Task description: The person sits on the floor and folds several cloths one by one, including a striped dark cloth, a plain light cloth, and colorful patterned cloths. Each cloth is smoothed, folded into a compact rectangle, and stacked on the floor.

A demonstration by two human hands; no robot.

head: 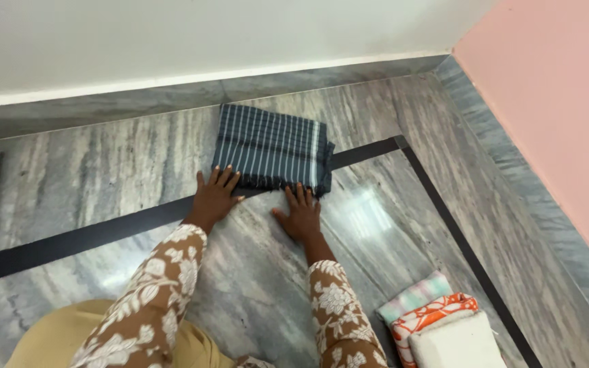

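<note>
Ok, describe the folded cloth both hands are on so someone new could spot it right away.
Start at the grey marble floor near the white wall, where a black inlaid strip runs across. The folded cloth lies there, with the left hand and right hand at its near edge. It is dark with thin white stripes, unlike the pale and orange stack.

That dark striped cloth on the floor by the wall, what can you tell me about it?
The striped cloth is dark blue-grey with thin white lines and a broader pale band along its right edge. It looks like soft woven fabric, folded into a flat, roughly rectangular stack, with a short fringe along the near edge. It lies on the grey marble floor close to the wall, partly over a black inlaid strip. The left hand and right hand rest open, their fingertips touching its near edge.
</note>
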